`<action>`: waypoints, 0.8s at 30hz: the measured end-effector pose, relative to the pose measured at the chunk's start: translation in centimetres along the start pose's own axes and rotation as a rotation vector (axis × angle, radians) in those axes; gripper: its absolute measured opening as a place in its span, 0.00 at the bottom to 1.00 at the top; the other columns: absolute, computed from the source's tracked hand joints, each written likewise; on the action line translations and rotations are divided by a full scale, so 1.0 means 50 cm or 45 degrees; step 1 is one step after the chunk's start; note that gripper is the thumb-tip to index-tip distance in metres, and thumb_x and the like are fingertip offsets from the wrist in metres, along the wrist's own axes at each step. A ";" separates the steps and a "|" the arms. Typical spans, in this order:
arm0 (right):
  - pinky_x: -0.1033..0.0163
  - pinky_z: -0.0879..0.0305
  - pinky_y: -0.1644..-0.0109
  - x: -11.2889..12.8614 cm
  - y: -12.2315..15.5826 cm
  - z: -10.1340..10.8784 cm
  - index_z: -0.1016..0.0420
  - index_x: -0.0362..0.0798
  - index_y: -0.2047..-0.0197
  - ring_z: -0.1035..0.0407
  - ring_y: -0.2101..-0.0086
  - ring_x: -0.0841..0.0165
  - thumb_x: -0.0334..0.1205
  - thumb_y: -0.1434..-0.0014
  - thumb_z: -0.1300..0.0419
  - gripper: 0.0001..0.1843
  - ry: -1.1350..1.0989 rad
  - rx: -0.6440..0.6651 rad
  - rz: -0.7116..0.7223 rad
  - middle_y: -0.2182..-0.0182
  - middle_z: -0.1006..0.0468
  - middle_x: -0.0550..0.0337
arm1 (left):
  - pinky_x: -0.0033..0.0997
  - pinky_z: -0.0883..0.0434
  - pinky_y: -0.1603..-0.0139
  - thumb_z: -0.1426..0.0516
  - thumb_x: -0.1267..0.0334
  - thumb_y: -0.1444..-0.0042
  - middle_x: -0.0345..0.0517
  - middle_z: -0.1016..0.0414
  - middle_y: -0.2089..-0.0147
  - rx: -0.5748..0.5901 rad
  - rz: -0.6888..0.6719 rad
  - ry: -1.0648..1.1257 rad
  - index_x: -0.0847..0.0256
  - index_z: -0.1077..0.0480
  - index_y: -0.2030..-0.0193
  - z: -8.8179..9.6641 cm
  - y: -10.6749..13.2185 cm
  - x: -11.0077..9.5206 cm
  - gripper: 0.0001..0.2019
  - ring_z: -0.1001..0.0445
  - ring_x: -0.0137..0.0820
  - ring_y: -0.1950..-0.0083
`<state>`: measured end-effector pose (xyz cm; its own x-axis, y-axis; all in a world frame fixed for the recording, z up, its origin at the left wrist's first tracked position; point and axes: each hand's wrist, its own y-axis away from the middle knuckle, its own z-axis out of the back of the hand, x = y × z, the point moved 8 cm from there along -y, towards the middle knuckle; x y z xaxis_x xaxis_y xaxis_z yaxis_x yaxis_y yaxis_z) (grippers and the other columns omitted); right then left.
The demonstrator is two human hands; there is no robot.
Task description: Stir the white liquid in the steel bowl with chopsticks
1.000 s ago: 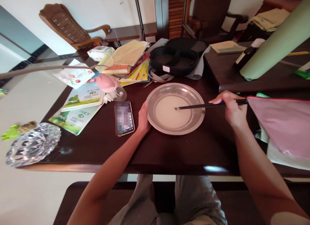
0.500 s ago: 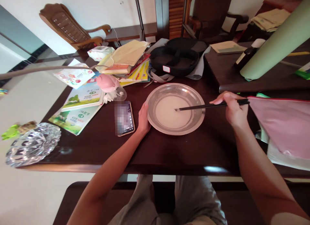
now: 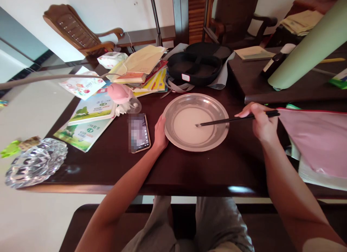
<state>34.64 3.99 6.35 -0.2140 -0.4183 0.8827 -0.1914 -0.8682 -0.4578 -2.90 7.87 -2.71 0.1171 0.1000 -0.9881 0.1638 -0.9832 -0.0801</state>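
A shallow metal plate (image 3: 217, 136) holding a thin white liquid sits on the dark wooden table (image 3: 184, 169) in front of me. My right hand (image 3: 260, 123) is closed around a pair of dark chopsticks (image 3: 225, 120), whose tips rest in the liquid near the plate's middle. My left hand (image 3: 160, 134) is curled against the plate's left rim, steadying it. A phone (image 3: 139, 132) lies just left of that hand.
Books and booklets (image 3: 141, 73) pile up at the back left, with a pink bottle (image 3: 123, 96) lying beside them. A black divided tray (image 3: 195, 67) stands behind the plate. A glass dish (image 3: 35, 163) sits at the left corner, and a pink pouch (image 3: 317, 140) at the right.
The chopstick tips have shifted slightly lower in the liquid. Both hands stay where they were.
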 end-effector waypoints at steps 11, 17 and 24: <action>0.42 0.21 0.46 0.010 0.004 -0.044 0.10 0.60 0.66 0.16 0.60 0.54 0.71 0.27 0.32 0.26 0.184 0.188 0.085 0.65 0.09 0.56 | 0.52 0.22 0.27 0.34 0.34 0.35 0.52 0.10 0.38 -0.016 -0.002 0.010 0.55 0.14 0.49 -0.002 0.003 -0.004 0.26 0.17 0.54 0.30; 0.46 0.22 0.58 0.006 0.004 -0.017 0.15 0.61 0.73 0.20 0.70 0.56 0.68 0.28 0.31 0.28 -0.027 0.075 0.039 0.73 0.16 0.59 | 0.52 0.23 0.26 0.34 0.35 0.35 0.53 0.10 0.38 -0.010 0.009 0.004 0.55 0.14 0.46 0.001 0.001 0.000 0.26 0.18 0.55 0.29; 0.42 0.20 0.47 0.013 0.011 -0.069 0.10 0.62 0.67 0.15 0.60 0.53 0.74 0.29 0.32 0.28 0.183 0.264 0.080 0.65 0.09 0.56 | 0.51 0.22 0.27 0.34 0.34 0.34 0.52 0.10 0.39 -0.002 -0.003 0.015 0.55 0.15 0.47 -0.004 0.002 -0.003 0.26 0.17 0.54 0.31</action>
<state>31.11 4.17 6.31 -0.3561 -0.4438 0.8223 0.0238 -0.8841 -0.4668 -2.69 7.77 -2.53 0.1287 0.1038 -0.9862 0.1658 -0.9828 -0.0818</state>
